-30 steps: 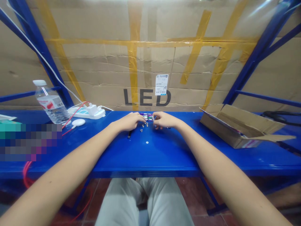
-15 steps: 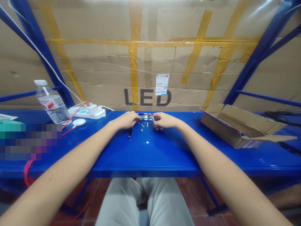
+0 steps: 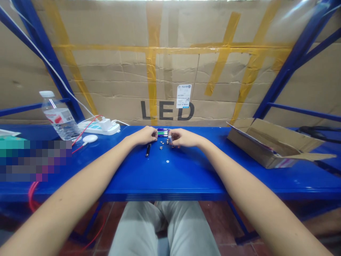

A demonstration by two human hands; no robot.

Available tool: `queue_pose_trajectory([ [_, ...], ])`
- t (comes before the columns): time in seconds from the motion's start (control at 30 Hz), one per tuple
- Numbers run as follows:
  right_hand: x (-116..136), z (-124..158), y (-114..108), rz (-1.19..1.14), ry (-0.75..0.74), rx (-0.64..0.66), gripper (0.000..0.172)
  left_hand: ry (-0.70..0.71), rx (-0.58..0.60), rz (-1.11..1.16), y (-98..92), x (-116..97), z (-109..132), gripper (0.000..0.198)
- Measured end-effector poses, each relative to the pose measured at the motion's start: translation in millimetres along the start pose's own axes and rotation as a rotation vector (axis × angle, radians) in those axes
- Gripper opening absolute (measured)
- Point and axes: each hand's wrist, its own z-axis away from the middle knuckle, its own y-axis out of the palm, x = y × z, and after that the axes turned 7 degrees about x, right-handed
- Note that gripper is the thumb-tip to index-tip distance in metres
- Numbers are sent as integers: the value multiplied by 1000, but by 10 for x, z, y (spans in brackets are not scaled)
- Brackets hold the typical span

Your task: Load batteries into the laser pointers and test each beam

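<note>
Several slim shiny tubes (image 3: 162, 132), purple and green, lie side by side near the back of the blue table (image 3: 165, 177). My left hand (image 3: 147, 135) is at their left end with its fingers pressed together; whether anything is between them is hidden. Between thumb and fingers of my right hand (image 3: 181, 137), at the right end of the tubes, is a small pale cylinder (image 3: 170, 139). Several small metallic pieces (image 3: 161, 147) lie in front of the tubes. A black tube (image 3: 148, 150) rests below my left hand, and a small white disc (image 3: 167, 161) is nearer the front.
On the left stand a water bottle (image 3: 60, 119), a white power strip (image 3: 106, 127) and a round white charger (image 3: 90, 138) with red cable. An open cardboard box (image 3: 269, 145) is on the right. A large cardboard sheet (image 3: 119, 81) rises behind the table.
My right hand has shifted slightly left with the pale cylinder, now over the right end of the tubes. The fingers of my left hand have drawn back a little from the tubes.
</note>
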Motion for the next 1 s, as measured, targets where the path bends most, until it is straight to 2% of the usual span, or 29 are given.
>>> queue_pose_trajectory([
  [0.1,-28,-5,-9,8,-9,-21,22,33,-142,122,0,-115,31,9],
  [0.23,-44,-8,-32,9,-26,-69,24,177,-357,303,7,-346,51,12],
  [0.4,-27,-1,-45,39,-18,-126,21,328,-464,212,43,-528,57,10],
  [0.5,-39,-7,-42,77,-61,-138,19,391,-464,162,55,-530,52,11],
  [0.63,-66,-16,-43,128,-116,-160,17,413,-405,155,37,-523,64,12],
  [1.0,-11,3,-35,73,-102,-152,16,453,-343,104,-13,-583,128,13],
])
